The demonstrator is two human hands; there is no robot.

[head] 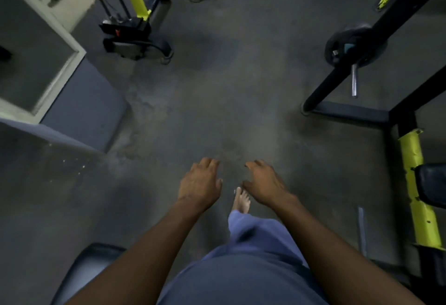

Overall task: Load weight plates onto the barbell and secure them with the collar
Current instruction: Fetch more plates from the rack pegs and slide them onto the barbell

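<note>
My left hand (200,184) and my right hand (264,184) hang in front of me over the grey floor, fingers loosely curled, holding nothing. Far to the upper right a dark weight plate (347,47) sits on a peg of a black rack (357,109), partly hidden by a slanted black post. A bare steel peg (354,82) sticks out just below the plate. No barbell or collar can be made out in the head view.
A cable machine base (137,41) with a yellow upright stands at the upper left. A white-edged pillar (38,58) fills the left. A yellow-padded rack post (417,184) runs down the right. A dark padded seat (82,271) lies at bottom left.
</note>
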